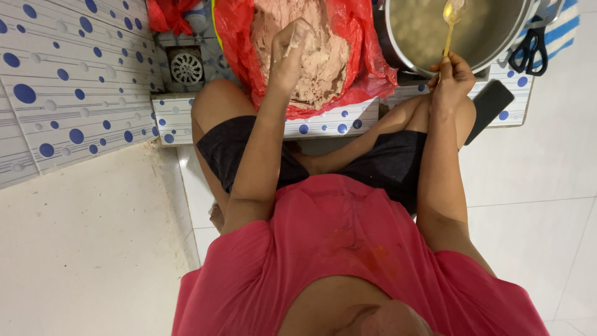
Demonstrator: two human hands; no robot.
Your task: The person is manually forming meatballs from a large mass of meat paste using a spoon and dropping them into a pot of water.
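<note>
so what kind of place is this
Probably a tiled home wash or kitchen floor used for cooking: blue-dotted white wall tiles, a round metal floor drain, and a large steel pot beside pinkish dough on red plastic.

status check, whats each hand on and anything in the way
Left hand closed on a lump from the pinkish paste in the red bag. Right hand holds yellow spoon over the metal pot. Nothing between them.

The far ledge is crowded: a red bag of pinkish paste point(311, 56) left of centre, a metal pot point(460, 31) to the right, black scissors point(528, 50) and a dark phone point(490, 107) beyond it. Bare white floor point(535, 186) lies open on the right; the floor drain point(186, 67) sits far left.
</note>
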